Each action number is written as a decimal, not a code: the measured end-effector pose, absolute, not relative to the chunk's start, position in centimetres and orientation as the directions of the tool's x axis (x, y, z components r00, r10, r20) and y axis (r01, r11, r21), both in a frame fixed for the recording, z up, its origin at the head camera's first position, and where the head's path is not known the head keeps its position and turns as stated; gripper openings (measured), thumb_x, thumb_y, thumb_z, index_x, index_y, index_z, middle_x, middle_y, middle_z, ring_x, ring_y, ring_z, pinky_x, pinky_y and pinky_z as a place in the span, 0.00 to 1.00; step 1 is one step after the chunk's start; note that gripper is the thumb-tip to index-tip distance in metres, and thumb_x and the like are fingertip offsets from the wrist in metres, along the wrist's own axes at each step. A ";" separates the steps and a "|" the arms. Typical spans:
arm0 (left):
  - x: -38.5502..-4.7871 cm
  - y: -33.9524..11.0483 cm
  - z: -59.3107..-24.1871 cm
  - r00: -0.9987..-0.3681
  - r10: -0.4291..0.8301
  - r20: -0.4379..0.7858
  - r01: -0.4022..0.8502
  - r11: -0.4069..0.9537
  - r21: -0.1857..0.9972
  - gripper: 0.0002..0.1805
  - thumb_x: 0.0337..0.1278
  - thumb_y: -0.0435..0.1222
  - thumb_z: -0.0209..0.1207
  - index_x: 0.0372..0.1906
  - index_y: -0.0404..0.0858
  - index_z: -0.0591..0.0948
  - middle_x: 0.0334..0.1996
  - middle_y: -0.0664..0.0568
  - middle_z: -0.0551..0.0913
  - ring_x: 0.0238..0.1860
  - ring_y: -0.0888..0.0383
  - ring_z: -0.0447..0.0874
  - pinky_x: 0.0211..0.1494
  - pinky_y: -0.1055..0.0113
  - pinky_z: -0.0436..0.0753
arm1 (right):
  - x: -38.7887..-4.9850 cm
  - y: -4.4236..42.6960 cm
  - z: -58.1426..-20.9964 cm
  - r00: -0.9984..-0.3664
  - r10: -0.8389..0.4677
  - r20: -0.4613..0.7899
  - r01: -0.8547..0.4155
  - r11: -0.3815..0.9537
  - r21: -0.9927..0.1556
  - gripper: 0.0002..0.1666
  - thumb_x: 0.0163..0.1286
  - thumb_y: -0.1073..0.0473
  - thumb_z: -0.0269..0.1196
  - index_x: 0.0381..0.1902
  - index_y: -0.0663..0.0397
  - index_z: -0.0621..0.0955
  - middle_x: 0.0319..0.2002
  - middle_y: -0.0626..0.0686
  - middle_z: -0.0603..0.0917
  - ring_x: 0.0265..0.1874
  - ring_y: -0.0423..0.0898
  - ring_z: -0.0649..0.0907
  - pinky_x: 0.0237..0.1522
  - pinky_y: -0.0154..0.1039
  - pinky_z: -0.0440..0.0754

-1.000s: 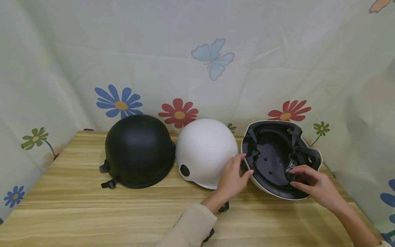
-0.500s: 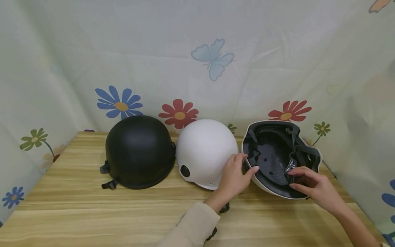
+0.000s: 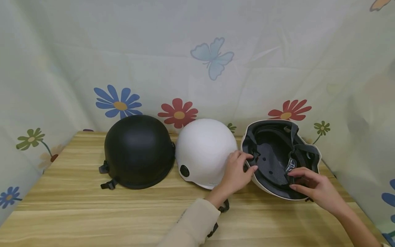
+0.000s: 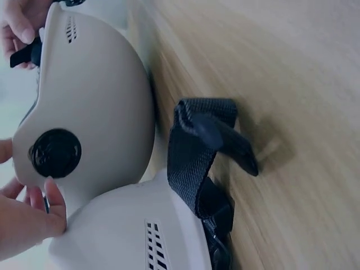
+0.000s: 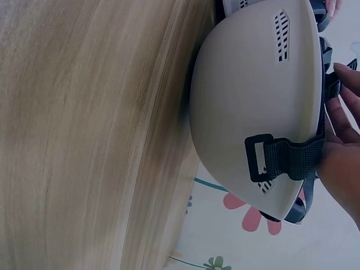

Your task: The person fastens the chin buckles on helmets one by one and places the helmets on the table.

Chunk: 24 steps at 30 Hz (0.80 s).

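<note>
A white helmet [image 3: 268, 151] lies upside down at the right, its black lining facing up and its straps inside. At its left rim is my left hand [image 3: 239, 171], fingers over the edge. In the left wrist view, my left hand [image 4: 34, 219] grips this rim beside a round black disc [image 4: 56, 153]. My right hand [image 3: 318, 188] reaches over the helmet's right front and pinches a black buckle piece [image 3: 290, 176] of the chin strap. In the right wrist view, thumb and fingers hold that dark buckle piece [image 5: 333, 85] at the rim; part of it is hidden.
A second white helmet [image 3: 205, 147] stands dome up beside my left hand, its black strap [image 4: 194, 157] lying on the wooden table [image 3: 108, 219]. Left of it sits a black helmet [image 3: 139, 147], also dome up. A flower-printed cloth [image 3: 139, 61] hangs behind.
My left hand has shifted slightly right, its fingers now further over the helmet's rim. The right hand keeps its pinch, almost still. The helmets stay in place.
</note>
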<state>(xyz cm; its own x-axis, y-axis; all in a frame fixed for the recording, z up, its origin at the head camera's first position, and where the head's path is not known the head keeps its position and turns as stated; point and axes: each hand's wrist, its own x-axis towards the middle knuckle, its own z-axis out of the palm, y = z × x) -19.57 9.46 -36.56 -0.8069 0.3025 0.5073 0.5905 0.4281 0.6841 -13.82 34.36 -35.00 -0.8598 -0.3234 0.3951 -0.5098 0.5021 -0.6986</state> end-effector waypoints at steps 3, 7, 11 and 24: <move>-19.7 9.2 -36.5 -0.810 0.357 0.464 0.582 0.405 0.705 0.15 0.55 0.38 0.60 0.47 0.37 0.80 0.44 0.49 0.74 0.46 0.55 0.68 0.47 0.69 0.70 | -13.8 34.3 -35.0 -0.869 -0.316 0.382 -0.495 0.517 -0.698 0.20 0.51 0.79 0.63 0.45 0.69 0.76 0.43 0.47 0.78 0.37 0.37 0.79 0.37 0.27 0.78; -19.9 9.0 -36.7 -0.808 0.401 0.432 0.575 0.374 0.728 0.14 0.56 0.38 0.59 0.47 0.38 0.80 0.45 0.49 0.73 0.46 0.56 0.67 0.46 0.71 0.69 | -13.9 34.3 -35.1 -0.862 -0.328 0.386 -0.505 0.494 -0.708 0.20 0.51 0.80 0.62 0.45 0.69 0.76 0.43 0.48 0.78 0.38 0.37 0.80 0.37 0.27 0.78; -19.9 8.9 -36.7 -0.806 0.413 0.424 0.569 0.345 0.746 0.13 0.56 0.37 0.59 0.46 0.38 0.80 0.46 0.50 0.73 0.46 0.56 0.67 0.47 0.70 0.69 | -14.0 34.3 -35.2 -0.855 -0.344 0.388 -0.515 0.476 -0.713 0.20 0.51 0.80 0.62 0.45 0.70 0.76 0.43 0.48 0.78 0.37 0.38 0.80 0.37 0.28 0.78; -20.0 9.0 -36.6 -0.826 0.402 0.395 0.507 0.225 0.832 0.09 0.50 0.28 0.63 0.38 0.37 0.82 0.34 0.55 0.79 0.30 0.65 0.67 0.34 0.77 0.68 | -14.1 34.4 -35.2 -0.869 -0.331 0.367 -0.493 0.509 -0.706 0.19 0.52 0.78 0.63 0.44 0.69 0.77 0.42 0.46 0.78 0.35 0.38 0.81 0.35 0.28 0.78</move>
<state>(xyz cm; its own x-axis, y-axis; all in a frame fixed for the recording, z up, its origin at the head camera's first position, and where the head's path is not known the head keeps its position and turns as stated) -20.05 8.96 -36.56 -0.8260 0.4025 0.3948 0.5071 0.2246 0.8321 -14.13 34.40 -35.23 -0.8690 -0.3315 0.3674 -0.4925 0.5086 -0.7062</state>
